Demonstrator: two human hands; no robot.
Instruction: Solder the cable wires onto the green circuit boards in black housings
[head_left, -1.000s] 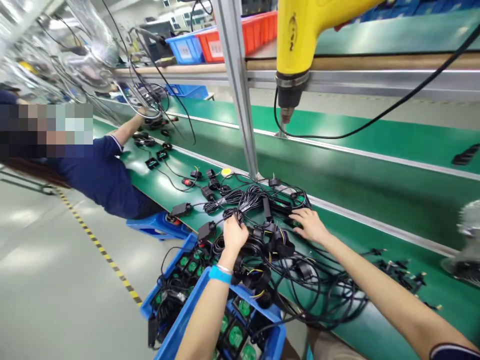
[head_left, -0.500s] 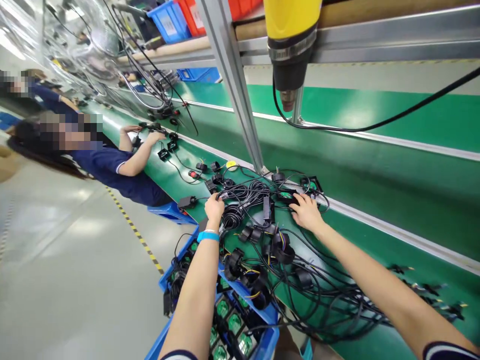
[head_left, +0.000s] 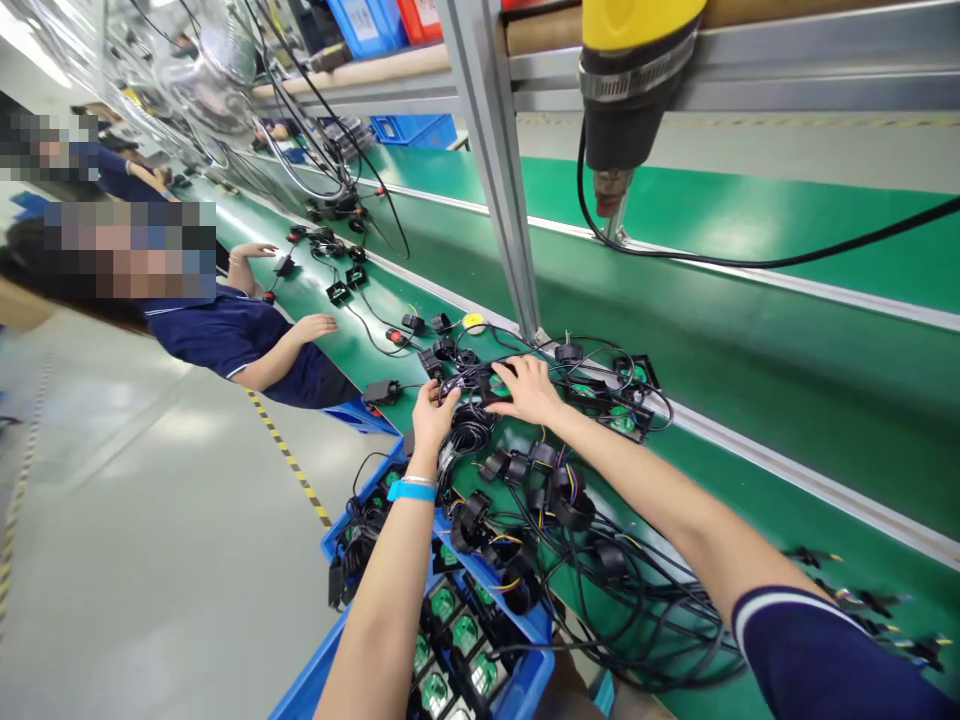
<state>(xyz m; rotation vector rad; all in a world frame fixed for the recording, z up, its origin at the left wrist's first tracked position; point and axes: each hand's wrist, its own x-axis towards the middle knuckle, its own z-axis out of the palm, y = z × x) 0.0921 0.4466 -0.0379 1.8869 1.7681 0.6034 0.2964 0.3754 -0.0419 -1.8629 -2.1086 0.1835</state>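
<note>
My left hand (head_left: 433, 418), a blue band at its wrist, pinches black cable at the near edge of the green bench. A coiled black cable (head_left: 469, 430) lies just beside its fingers. My right hand (head_left: 529, 388) has its thumb and fingers around a black-framed part with a green centre (head_left: 498, 384), close to the left hand. Right of that hand lie more black-framed green parts (head_left: 624, 418), tangled with cables. Black rings with coloured wires (head_left: 571, 498) are spread in front, between my forearms.
Blue bins (head_left: 540, 668) holding green-centred parts stand below the bench edge. A yellow heat gun (head_left: 637, 90) hangs nose down beside a metal post (head_left: 495, 170). A co-worker (head_left: 225, 330) sits at the left, near black parts on the bench. Cables (head_left: 660, 640) trail toward the right.
My right hand has moved left toward my left hand, with the black-framed part. The left hand has barely shifted. The co-worker's hands have drawn apart, away from the parts.
</note>
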